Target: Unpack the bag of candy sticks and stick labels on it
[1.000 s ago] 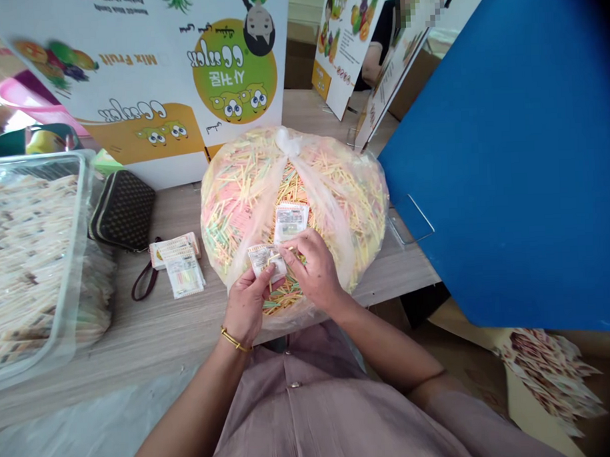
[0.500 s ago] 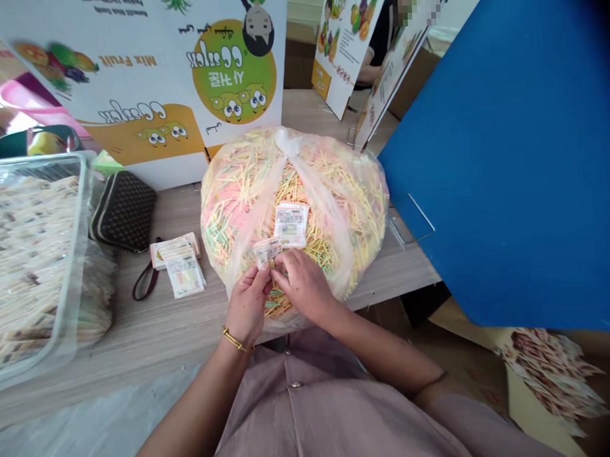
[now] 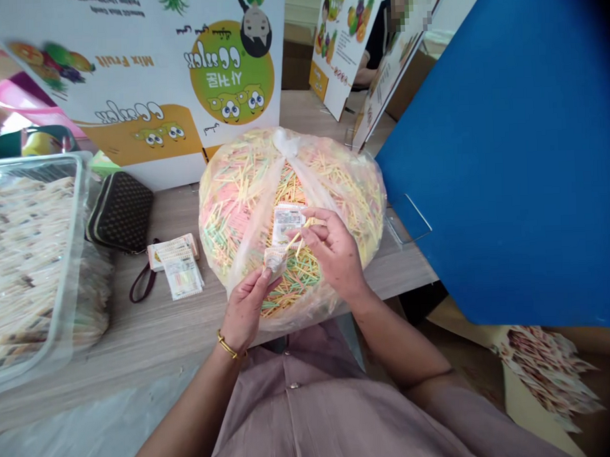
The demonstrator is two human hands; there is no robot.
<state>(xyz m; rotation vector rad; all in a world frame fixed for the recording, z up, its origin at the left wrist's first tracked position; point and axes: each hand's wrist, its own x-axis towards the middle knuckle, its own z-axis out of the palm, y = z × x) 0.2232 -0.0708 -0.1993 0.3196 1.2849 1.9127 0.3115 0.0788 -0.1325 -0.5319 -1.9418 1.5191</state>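
Observation:
My left hand [image 3: 246, 304] pinches a small printed sachet [image 3: 275, 258] near the middle of a big clear plastic bag [image 3: 341, 187]. Thin pastel candy sticks [image 3: 224, 214] in pink, yellow and green fill the bag, which is open in the middle. Just right of the sachet, my right hand [image 3: 339, 257] has a few pale yellow candy sticks [image 3: 296, 239] between its fingers, their lower ends close to the sachet. Whether they touch it, I cannot tell. A flat printed packet [image 3: 287, 218] lies on the sticks behind my hands, partly covered by the right fingers.
Several packets [image 3: 181, 269] lie left of the bag, beside a dark patterned pouch [image 3: 121, 211]. A clear tub [image 3: 77, 230] full of packets stands farther left. Printed cartons [image 3: 180, 79] rise behind, a blue panel [image 3: 507, 161] on the right. Part of a person [image 3: 376, 53] shows beyond.
My right hand has moved up and right, away from the left, and now shows candy sticks in its fingers. The sachet in my left hand has tilted and shifted slightly right.

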